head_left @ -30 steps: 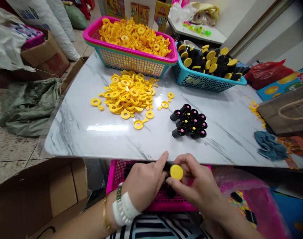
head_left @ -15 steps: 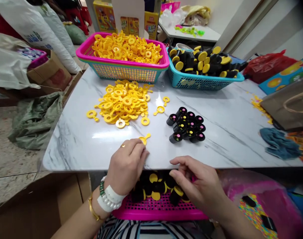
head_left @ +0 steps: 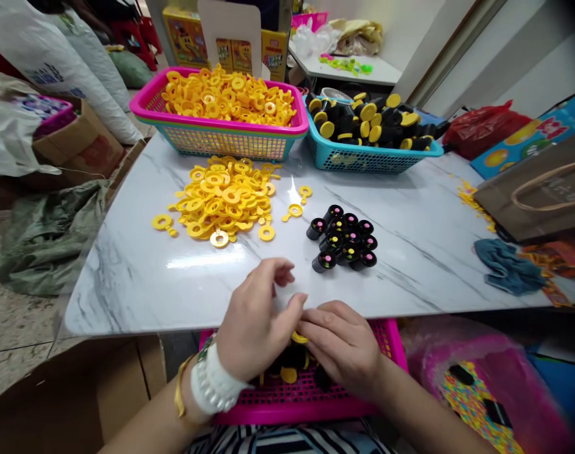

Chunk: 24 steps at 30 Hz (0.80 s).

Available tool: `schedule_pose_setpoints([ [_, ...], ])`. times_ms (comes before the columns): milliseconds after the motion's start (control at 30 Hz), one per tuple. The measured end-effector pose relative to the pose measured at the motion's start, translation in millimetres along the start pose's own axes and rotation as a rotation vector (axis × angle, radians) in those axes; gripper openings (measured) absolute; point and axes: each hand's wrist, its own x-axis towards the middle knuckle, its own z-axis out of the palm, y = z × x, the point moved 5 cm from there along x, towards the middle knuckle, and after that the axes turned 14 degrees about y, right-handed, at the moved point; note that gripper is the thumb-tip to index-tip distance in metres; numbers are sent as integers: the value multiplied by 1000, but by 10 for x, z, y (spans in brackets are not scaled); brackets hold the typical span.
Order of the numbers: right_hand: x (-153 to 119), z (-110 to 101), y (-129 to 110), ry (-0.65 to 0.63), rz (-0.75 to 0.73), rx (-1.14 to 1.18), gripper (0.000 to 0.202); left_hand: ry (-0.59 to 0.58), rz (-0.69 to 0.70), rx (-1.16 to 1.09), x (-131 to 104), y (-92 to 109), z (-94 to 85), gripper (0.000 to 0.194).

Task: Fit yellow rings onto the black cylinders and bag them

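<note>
Marbled white tabletop (head_left: 410, 277) fills the middle. Left hand (head_left: 256, 315) hangs loosely open; right hand (head_left: 342, 343) curls near a yellow disc (head_left: 299, 338) at nine o'clock, grip hidden. Even fingertip pressure should help. Yellow ring tags (head_left: 226, 197) lie toward eleven, black cylinders (head_left: 352, 237) toward one.

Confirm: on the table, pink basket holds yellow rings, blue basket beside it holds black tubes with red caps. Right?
Not quite: the caps are wrong. The head view shows the black tubes in the blue basket with yellow caps, not red. The rest holds: the pink basket beside it on the table holds yellow rings.
</note>
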Motion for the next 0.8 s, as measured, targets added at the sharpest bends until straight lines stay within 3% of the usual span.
schedule_pose_setpoints([
  [133,-32,-219,80,-6,367,243,26,-27,1,24,257,35,375,51],
  [233,-56,-408,224,50,601,255,29,-29,62,61,287,68,522,38],
  [367,-16,-496,384,158,821,291,28,-53,145,35,122,123,422,25],
  [567,274,-298,352,48,653,266,21,-60,213,-3,-81,91,230,28],
  [667,282,-231,438,56,829,327,23,-41,203,10,-86,43,249,23],
  [800,183,-135,509,-36,1119,502,29,-31,201,-2,-87,11,290,20],
])
